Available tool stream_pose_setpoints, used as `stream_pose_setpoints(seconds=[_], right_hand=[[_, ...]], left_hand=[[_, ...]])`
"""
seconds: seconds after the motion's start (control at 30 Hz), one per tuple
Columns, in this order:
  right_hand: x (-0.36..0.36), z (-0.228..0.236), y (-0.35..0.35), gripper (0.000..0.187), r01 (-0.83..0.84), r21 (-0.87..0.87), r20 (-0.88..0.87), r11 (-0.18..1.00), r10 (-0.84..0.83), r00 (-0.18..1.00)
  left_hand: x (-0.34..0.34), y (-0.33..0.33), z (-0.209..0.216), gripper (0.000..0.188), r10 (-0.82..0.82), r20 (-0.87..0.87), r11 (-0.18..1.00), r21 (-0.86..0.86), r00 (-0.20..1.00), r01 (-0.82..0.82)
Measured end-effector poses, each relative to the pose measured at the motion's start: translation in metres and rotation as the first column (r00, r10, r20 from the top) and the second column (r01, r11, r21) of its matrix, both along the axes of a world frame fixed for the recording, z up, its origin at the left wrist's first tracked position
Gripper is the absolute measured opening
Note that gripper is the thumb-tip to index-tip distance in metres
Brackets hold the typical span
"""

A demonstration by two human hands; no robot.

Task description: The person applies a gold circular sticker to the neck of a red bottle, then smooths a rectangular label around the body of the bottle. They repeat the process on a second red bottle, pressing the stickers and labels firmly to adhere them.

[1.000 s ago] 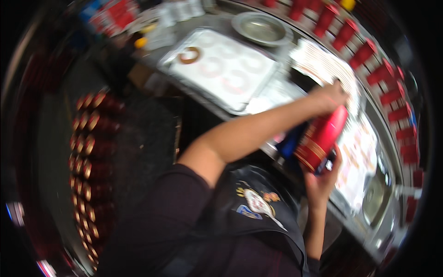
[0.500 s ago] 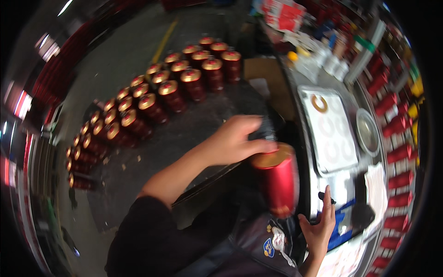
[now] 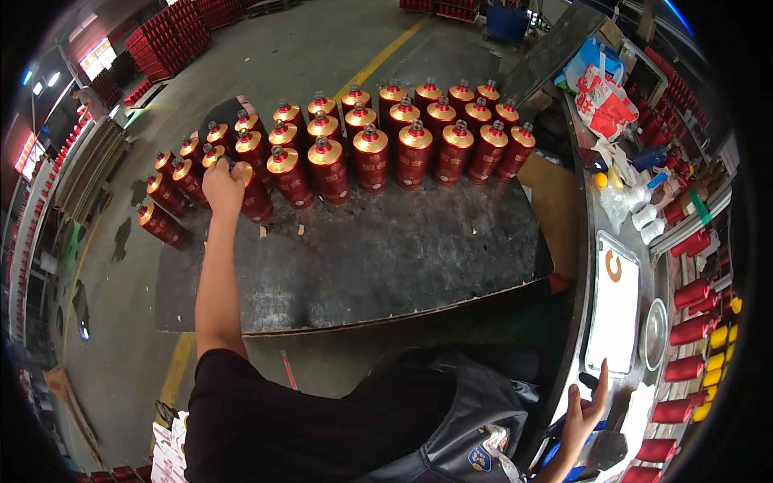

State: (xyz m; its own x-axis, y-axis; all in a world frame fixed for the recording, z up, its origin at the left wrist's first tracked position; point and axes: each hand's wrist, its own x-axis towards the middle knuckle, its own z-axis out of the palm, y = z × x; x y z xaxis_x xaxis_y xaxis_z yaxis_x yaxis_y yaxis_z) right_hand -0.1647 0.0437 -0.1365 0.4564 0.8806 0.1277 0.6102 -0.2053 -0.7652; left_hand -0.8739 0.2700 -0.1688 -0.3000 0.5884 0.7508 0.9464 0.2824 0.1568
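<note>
My left arm reaches out to the left end of a dark board table [image 3: 386, 241]. There my left hand [image 3: 223, 187] is closed round the neck of a red bottle [image 3: 256, 200] with a gold shoulder; the hand covers part of its top. That bottle stands in the front row of several alike red bottles [image 3: 328, 171] with gold shoulders and clear necks. At the lower right, my right hand [image 3: 584, 414] is held with its fingers apart and nothing gripped, beside the workbench. A small black piece [image 3: 590, 380] sits against its fingers.
On the right-hand bench lies a white tray [image 3: 600, 322] with a tan C-shaped ring [image 3: 613, 266], beside a metal bowl [image 3: 654, 334]. Plastic bags [image 3: 604, 101] sit at its far end. Racked red bottles [image 3: 684, 369] line the right side. Another person [image 3: 88, 101] is far left.
My left hand has carried a red bottle from close to my body out to the left part of the table. The view has turned left. My right hand stays open by the bench.
</note>
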Motion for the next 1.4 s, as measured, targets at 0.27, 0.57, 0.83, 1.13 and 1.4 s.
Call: stream_pose_setpoints(seconds=[0.27,0.57,0.83,1.13,1.4], right_hand=[[0.002,-0.013,-0.005,0.071,0.035,-0.045,0.039,0.998,-0.034,0.999],[0.022,-0.020,-0.020,0.064,0.064,0.041,-0.057,0.997,-0.062,0.996],[0.006,0.013,-0.073,0.061,0.322,0.080,-0.251,0.944,-0.293,0.923],[0.015,-0.010,-0.183,0.063,0.693,0.190,-0.348,0.696,-0.612,0.710],[0.059,-0.044,-0.234,0.059,0.929,0.053,-0.563,0.366,-0.757,0.331]], left_hand=[[-0.037,0.035,-0.027,0.029,0.073,0.130,0.978,-0.205,0.989,-0.046],[0.008,0.041,0.002,0.034,0.239,0.154,0.968,0.040,0.959,-0.248],[0.370,0.079,0.025,0.021,-0.799,0.601,0.427,0.539,0.024,0.726],[0.807,-0.022,0.034,0.030,-0.743,0.481,-0.483,0.093,-0.465,0.870],[1.116,0.022,0.042,0.084,-0.929,0.323,-0.196,-0.009,-0.182,0.981]])
